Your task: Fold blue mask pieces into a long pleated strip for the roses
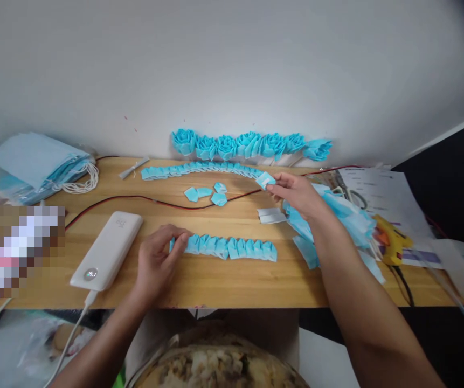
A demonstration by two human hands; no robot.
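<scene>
Pinch of left fingers (180, 245) on strip (240, 249), right fingers (279, 190) on blue piece (264, 179), wood (232, 285) before front edge (361, 307).

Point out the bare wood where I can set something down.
Free: the front strip between the near pleated row and the table edge; also the patch bordered by the power bank, cable and left hand. Crowded: the right, with blue sheets, yellow glue gun and papers.

We're on a single view here, worn on the head, looking forward and down over the near edge of the wooden table (232, 283). It's close enough that our left hand (161, 256) and right hand (294, 191) land around mid-frame, forearms (361, 291) running in from below. The pale wall (232, 64) fills the top, patterned clothing (215, 372) the bottom middle.
</scene>
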